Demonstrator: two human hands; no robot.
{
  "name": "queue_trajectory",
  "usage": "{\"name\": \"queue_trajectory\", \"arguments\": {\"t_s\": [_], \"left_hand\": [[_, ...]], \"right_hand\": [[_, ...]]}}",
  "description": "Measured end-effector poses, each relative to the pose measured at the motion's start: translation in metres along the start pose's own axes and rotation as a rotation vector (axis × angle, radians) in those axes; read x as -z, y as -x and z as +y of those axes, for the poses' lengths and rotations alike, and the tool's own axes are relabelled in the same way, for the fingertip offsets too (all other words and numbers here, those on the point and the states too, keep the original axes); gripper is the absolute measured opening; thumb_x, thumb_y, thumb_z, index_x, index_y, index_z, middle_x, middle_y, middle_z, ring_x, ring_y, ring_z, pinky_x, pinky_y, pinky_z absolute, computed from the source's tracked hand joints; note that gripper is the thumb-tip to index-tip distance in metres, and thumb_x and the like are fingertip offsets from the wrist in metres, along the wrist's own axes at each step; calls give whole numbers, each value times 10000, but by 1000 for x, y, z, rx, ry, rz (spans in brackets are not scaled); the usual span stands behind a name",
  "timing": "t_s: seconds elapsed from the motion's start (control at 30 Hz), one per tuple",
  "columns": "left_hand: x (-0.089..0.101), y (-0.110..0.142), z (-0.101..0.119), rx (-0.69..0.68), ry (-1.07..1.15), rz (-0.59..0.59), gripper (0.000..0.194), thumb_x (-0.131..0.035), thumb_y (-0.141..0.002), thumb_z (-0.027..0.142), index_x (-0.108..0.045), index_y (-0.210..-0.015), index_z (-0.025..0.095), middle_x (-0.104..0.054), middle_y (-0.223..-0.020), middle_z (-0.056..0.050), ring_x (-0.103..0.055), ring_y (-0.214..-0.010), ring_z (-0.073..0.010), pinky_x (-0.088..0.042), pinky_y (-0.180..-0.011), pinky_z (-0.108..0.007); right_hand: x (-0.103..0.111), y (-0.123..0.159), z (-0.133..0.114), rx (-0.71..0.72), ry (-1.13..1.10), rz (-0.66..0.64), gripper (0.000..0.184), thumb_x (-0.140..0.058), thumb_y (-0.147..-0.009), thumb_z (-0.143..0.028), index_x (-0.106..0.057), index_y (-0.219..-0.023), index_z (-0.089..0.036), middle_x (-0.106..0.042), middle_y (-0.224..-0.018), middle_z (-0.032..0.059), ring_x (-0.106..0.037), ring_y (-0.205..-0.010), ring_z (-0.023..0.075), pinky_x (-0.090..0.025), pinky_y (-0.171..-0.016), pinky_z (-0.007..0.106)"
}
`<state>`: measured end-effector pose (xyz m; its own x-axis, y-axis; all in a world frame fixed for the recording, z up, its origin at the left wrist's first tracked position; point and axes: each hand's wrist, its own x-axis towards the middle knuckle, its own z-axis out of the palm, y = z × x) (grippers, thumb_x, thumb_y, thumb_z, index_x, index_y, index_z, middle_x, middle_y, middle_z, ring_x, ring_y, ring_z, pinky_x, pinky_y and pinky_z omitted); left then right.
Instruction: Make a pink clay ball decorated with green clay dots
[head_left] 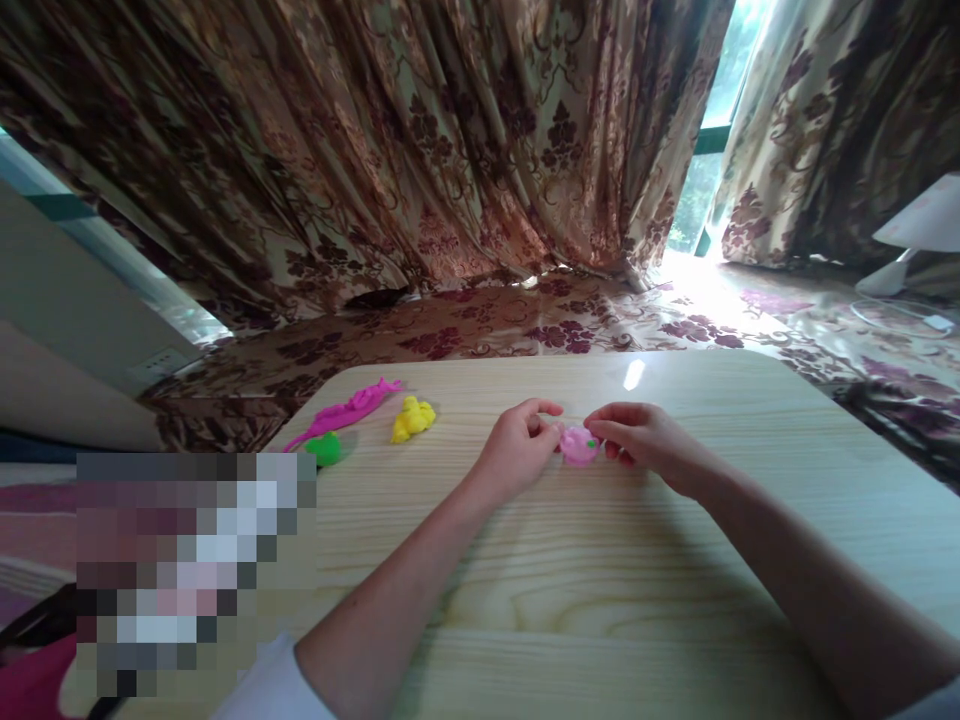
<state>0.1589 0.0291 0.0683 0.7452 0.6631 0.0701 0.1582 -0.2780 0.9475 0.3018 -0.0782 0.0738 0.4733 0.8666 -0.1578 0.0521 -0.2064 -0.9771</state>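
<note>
A small, flattened round piece of pink modelling clay [579,447] lies on the light wood-grain table between my hands. A tiny green piece of clay [592,443] sits on its right side. My left hand [521,440] is closed, with thumb and fingertips at the left edge of the pink clay. From the other side, my right hand [637,435] has its fingers bent together on the right edge, close beside the green bit. Whether anything else is pinched in the right fingertips is hidden.
Toward the table's [525,560] left side lie a lump of yellow clay [412,418], a long magenta clay strip [352,408] and a green clay lump [325,449]. A blurred patch [195,570] covers the lower left. Behind are patterned curtains [450,150] and a white lamp [922,220].
</note>
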Motion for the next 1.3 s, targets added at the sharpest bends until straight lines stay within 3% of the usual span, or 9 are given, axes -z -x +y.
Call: {"name": "queue_trajectory", "arguments": {"t_s": [0.13,0.23,0.4,0.57,0.83,0.97,1.1,1.3], "left_hand": [[3,3,1,-12,10,5,337,-496,-708,99,-574,-1031,157,-684,-771,-25,-590,-643,-118,-414,-578,-211],[2,9,2,-24,31,-42,508,-573,-675,111,-490,-1170,188,-690,-938,-45,-571,-607,-92,-411,-566,-202],[-5,14,0,-111,-9,-80,764,-667,-682,204,-304,-1355,216,-669,-1020,-62,-612,-856,-139,-440,-824,-281],[-8,13,-3,-155,-37,-90,757,-628,-683,116,-306,-1360,222,-638,-1124,-80,-557,-1043,-162,-391,-940,-304],[-8,13,-4,-158,-94,3,769,-681,-663,179,-337,-1347,244,-608,-1156,-99,-566,-1044,-202,-418,-905,-330],[-8,8,5,-20,237,54,650,-636,-695,129,-387,-1292,189,-620,-1128,-123,-602,-978,-190,-447,-879,-355],[-5,7,20,166,731,-109,410,-590,-765,167,-501,-1164,142,-646,-1059,-127,-650,-863,-191,-500,-809,-351],[2,10,29,212,904,-110,256,-571,-806,185,-589,-1056,132,-682,-960,-107,-656,-758,-129,-521,-767,-258]], "right_hand": [[3,-1,2,-24,-60,-14,159,-656,-689,-301,-683,-759,-161,-566,-548,-14,-472,-457,78,-331,-375,171],[6,-1,3,-37,-96,-27,174,-671,-683,-313,-685,-766,-161,-571,-559,-11,-460,-441,70,-321,-360,166],[9,-2,5,-41,-150,-36,175,-698,-677,-295,-682,-772,-149,-590,-576,10,-468,-433,75,-338,-344,172],[12,-5,6,-36,-200,-24,158,-701,-695,-274,-671,-796,-156,-624,-615,27,-517,-459,92,-379,-349,175],[12,-5,3,4,-262,-2,112,-694,-724,-241,-658,-793,-161,-633,-621,16,-554,-468,96,-417,-359,172],[9,-2,-10,86,-316,7,145,-659,-759,-272,-647,-872,-182,-628,-630,-2,-570,-493,90,-456,-409,171],[1,0,-24,162,-342,-5,191,-644,-769,-312,-638,-914,-188,-642,-669,7,-592,-533,98,-489,-461,185],[-6,4,-41,230,-303,-48,237,-655,-754,-320,-641,-939,-173,-657,-745,31,-616,-620,123,-494,-507,207]]}}
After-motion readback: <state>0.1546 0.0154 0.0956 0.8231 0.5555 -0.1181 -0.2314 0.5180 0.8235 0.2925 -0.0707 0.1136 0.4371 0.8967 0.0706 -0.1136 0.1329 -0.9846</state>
